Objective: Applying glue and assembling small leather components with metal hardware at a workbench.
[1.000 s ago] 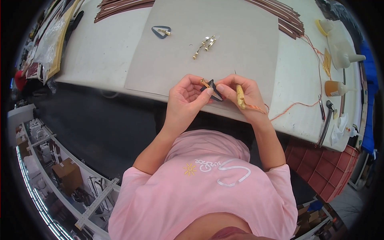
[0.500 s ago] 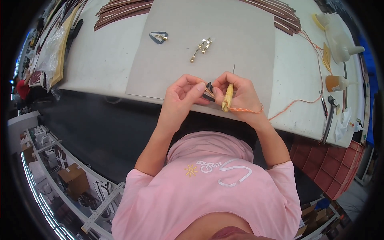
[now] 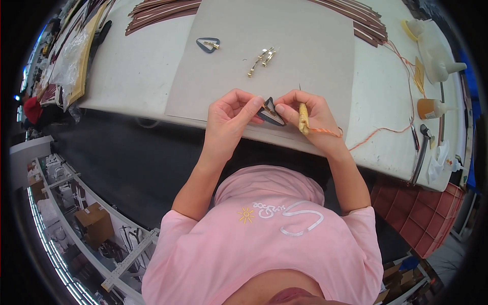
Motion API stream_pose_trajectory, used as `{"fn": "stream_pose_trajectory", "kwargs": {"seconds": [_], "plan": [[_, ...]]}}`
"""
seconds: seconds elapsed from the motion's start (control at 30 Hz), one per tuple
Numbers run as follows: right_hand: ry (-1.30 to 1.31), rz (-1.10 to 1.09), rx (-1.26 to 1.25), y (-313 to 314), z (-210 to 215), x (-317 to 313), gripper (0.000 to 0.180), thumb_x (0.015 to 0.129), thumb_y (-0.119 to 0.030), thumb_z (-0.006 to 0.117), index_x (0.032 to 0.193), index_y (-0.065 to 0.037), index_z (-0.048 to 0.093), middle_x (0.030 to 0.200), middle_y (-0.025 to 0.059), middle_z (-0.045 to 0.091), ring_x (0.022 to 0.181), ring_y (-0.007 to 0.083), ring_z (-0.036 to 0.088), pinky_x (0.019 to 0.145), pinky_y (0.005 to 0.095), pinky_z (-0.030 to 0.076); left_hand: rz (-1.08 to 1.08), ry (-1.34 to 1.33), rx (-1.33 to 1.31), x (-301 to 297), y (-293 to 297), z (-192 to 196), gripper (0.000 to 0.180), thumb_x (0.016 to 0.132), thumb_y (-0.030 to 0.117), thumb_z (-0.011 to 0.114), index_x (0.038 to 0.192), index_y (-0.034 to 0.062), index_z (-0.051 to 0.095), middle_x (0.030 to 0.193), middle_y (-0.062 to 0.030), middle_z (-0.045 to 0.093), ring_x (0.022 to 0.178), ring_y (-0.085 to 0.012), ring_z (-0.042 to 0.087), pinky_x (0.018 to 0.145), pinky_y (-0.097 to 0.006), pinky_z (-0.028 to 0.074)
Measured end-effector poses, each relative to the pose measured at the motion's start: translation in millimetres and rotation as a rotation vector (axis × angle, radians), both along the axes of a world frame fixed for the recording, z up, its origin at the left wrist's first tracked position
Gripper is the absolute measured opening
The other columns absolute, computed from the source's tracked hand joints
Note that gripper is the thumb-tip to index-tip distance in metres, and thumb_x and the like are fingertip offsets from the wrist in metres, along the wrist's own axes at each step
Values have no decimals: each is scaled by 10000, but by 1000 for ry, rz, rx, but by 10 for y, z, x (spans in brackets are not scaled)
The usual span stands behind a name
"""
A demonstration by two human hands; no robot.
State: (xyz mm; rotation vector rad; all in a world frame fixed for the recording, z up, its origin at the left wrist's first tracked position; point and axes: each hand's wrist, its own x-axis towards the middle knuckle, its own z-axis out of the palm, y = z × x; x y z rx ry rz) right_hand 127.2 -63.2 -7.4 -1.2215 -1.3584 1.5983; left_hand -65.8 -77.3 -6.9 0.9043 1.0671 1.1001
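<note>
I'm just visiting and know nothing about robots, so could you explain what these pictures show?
There is no machine here, only a person's two bare hands. A wide fisheye camera worn on the head looks down, bending straight edges.

The left hand and right hand hold a small dark triangular piece with a pale middle. The right hand also holds a thin-tipped tool with a yellow handle.

On a large flat grey sheet, over a white table, lie a dark-blue rounded triangle with a gold-coloured clip and several loose gold-coloured metal clips.
</note>
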Motion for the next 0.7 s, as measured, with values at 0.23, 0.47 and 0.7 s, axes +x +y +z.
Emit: {"fn": "stream_pose_trajectory", "kwargs": {"seconds": [0.23, 0.47, 0.7], "plan": [[132, 45, -104, 2, 33, 51, 233, 903, -192, 703, 1016, 12, 711, 814, 21, 658, 733, 66, 562, 667, 221, 465, 3, 14, 48, -17, -7, 68, 123, 931, 122, 663, 933, 0, 651, 863, -49, 677, 787, -82, 635, 688, -232, 533], [207, 84, -177, 36, 61, 73, 172, 887, -156, 703, 948, 4, 706, 801, 26, 657, 736, 73, 585, 685, 221, 478, 1, 40, 80, -1, -23, 92, 116, 931, 111, 662, 936, -4, 651, 859, -44, 674, 782, -74, 626, 691, -227, 523], [-101, 110, 34, -12, 20, -17, 85, 869, -83, 667, 910, -9, 660, 786, -3, 616, 713, 56, 539, 662, 226, 461, -24, 87, 86, 49, -42, 63, 127, 928, 117, 668, 928, -9, 654, 842, -35, 668, 769, -64, 616, 680, -222, 519]]}}
